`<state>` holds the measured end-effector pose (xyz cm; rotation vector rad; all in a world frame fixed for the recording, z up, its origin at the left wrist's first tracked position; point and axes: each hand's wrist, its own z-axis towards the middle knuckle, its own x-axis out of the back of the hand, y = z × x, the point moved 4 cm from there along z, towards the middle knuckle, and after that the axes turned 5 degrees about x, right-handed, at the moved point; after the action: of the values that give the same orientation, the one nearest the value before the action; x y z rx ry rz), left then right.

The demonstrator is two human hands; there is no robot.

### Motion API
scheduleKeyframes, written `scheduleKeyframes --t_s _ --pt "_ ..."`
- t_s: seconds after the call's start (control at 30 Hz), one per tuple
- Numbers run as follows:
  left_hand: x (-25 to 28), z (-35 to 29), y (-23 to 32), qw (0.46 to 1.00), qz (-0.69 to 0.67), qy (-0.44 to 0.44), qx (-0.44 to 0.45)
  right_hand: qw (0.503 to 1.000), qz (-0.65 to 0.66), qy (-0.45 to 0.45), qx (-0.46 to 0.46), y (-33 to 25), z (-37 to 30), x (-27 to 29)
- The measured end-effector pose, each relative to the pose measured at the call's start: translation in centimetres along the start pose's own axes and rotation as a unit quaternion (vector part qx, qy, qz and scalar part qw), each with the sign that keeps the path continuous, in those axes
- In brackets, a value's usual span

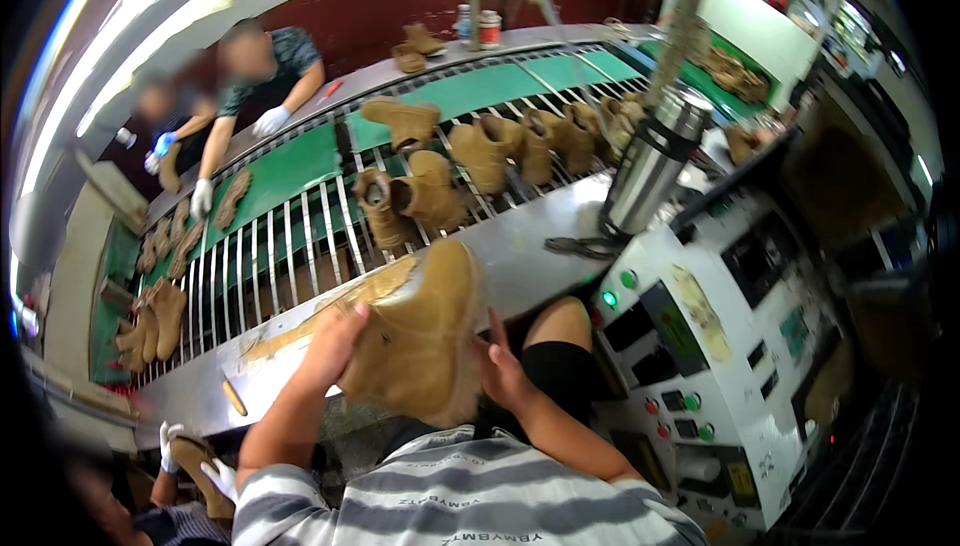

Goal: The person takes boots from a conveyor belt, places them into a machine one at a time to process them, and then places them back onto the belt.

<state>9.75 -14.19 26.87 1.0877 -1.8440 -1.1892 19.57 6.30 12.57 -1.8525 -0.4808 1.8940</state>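
A tan suede ankle boot (pixel 425 331) is held up in front of me, tilted, over the near metal edge of the conveyor. My left hand (pixel 338 341) is closed around its left side, with the thumb on top. At the boot's right edge, my right hand (pixel 508 376) grips with one finger stretched upward; part of its grasp is hidden behind the boot. Just beyond stand several matching boots (pixel 435 191) on the roller conveyor (pixel 300 236).
A steel thermos (pixel 655 161) stands right of the boots, beside a white control panel (pixel 690 366) with buttons. Two gloved co-workers (pixel 265 76) work across the conveyor, near soles (pixel 232 198). Another gloved person holds a boot (pixel 203 473) at lower left. A yellow-handled tool (pixel 234 398) lies on the ledge.
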Motion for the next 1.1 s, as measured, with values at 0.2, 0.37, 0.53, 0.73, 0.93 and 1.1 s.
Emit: scheduleKeyframes --t_s 0.2,0.37,0.53,0.73,0.93,1.1 --pt "-11.1 -0.9 -6.1 0.956 0.261 -0.103 -0.090 0.996 0.015 0.085 0.036 -7.5 -7.8 3.5" --pt "-17.9 5.4 -8.7 0.937 -0.286 -0.160 -0.117 0.973 -0.019 0.166 0.162 -14.3 -13.3 5.6" --pt "-27.9 2.9 -5.1 0.822 -0.328 -0.445 0.139 0.937 -0.103 0.228 0.245 -20.3 -14.2 6.5" --pt "-30.3 6.0 -6.9 0.790 -0.351 -0.490 0.113 0.857 -0.201 0.343 0.329 -30.3 -15.3 9.1" --pt "-21.6 14.6 -15.4 0.968 -0.204 -0.140 0.051 0.655 -0.466 0.466 0.370 -48.4 -13.3 10.3" --pt "-12.9 19.2 -22.0 0.982 -0.180 0.048 0.004 0.563 -0.578 0.546 0.226 -59.8 -9.0 12.6"
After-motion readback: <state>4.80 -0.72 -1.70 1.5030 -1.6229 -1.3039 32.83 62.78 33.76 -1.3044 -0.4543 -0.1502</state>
